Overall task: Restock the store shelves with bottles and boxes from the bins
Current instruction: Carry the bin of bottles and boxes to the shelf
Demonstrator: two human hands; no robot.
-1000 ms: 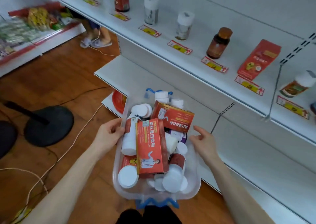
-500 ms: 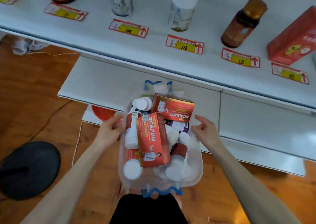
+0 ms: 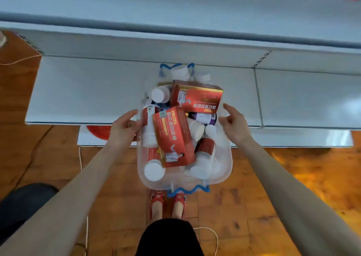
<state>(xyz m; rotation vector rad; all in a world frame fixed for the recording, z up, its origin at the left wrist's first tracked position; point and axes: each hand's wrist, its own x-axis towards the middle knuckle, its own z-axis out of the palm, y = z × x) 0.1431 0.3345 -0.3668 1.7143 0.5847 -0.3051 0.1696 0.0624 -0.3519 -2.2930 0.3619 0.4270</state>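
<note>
In the head view, the left hand point(image 3: 125, 126) and right hand point(image 3: 234, 126) flank the clear bin point(image 3: 223, 163) at its long sides, probably to keep the heaped load level; the left fingers curl on the rim, and the right fingers curl at the opposite rim with the thumb raised. The bin hangs half over the lower shelf point(image 3: 93, 91) and half over the floor, likely so stock is within reach; it holds two red boxes point(image 3: 173, 138) and white-capped bottles point(image 3: 154, 170) lying jumbled on their sides.

White shelf point(image 3: 88, 91) beneath the far end of a clear bin point(image 3: 226, 167)
</note>
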